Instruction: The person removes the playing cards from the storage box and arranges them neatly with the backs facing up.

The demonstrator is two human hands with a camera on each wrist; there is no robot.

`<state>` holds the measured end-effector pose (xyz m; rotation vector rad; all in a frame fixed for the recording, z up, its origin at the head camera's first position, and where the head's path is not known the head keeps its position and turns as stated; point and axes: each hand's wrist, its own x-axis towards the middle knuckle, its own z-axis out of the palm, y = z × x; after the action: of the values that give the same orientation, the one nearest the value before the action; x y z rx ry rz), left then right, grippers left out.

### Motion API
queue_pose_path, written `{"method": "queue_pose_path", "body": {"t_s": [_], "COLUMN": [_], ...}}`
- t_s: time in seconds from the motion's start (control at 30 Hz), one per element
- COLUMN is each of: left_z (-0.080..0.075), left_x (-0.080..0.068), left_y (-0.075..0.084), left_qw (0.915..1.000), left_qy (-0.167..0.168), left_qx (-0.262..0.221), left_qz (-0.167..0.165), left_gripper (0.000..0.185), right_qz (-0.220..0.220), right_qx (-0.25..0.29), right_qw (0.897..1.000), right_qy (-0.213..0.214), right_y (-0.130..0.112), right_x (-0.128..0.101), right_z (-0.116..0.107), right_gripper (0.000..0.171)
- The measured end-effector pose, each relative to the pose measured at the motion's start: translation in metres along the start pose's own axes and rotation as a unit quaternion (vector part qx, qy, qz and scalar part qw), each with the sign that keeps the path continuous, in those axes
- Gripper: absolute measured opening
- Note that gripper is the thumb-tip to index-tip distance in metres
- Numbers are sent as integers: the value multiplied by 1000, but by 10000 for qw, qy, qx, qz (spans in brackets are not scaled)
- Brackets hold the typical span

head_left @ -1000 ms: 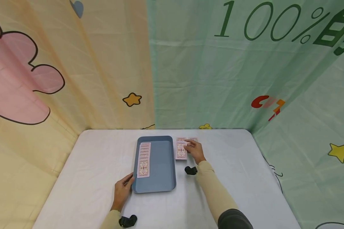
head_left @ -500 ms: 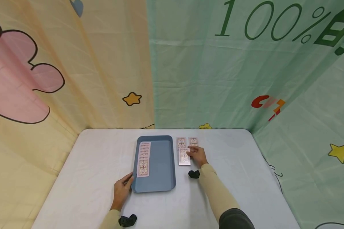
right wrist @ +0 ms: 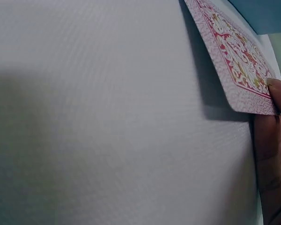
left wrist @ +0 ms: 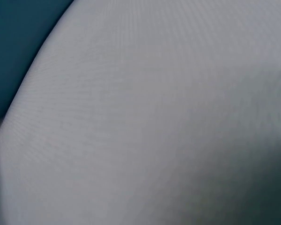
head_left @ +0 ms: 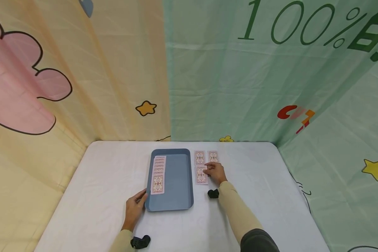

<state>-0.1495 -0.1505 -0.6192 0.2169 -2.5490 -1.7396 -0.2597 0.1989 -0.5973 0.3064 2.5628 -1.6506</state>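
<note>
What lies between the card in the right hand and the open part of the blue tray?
Nothing visible. The right hand pinches a face-down card just right of the blue tray; only bare white tablecloth and the tray's low rim separate them. The row of cards fills only the tray's left side.

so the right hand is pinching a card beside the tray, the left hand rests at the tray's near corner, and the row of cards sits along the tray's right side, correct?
Not quite: the row of cards lies along the left side of the tray, as the head view shows. The rest holds: the right hand pinches a card beside the tray, and the left hand rests at its near corner.
</note>
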Motion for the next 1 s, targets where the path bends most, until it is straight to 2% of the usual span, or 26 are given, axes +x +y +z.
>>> {"method": "queue_pose_path", "body": {"t_s": [0.23,0.53,0.8,1.0], "left_z": [-1,0,2,1], "left_x": [0,0,2,1], "left_y": [0,0,-1,-1], "left_qw": [10000,9999,10000,10000], "left_qy": [11,45,65,55], "left_qx": [77,98,-9,-50], "left_qz": [41,111,53,47], "left_gripper": [36,35,34,35], "right_qz": [-392,-702,-733,-984], "right_qx": [-762,-1087,-1104,-913], "right_qw": [9963,9915,9906,9899], "right_qy": [-116,102,333,461], "right_y": [-1,-2,-3,-12], "right_x": [2,-1,-6,-13], "right_z": [1,2,2,5], "right_gripper": [28,30,28,25]}}
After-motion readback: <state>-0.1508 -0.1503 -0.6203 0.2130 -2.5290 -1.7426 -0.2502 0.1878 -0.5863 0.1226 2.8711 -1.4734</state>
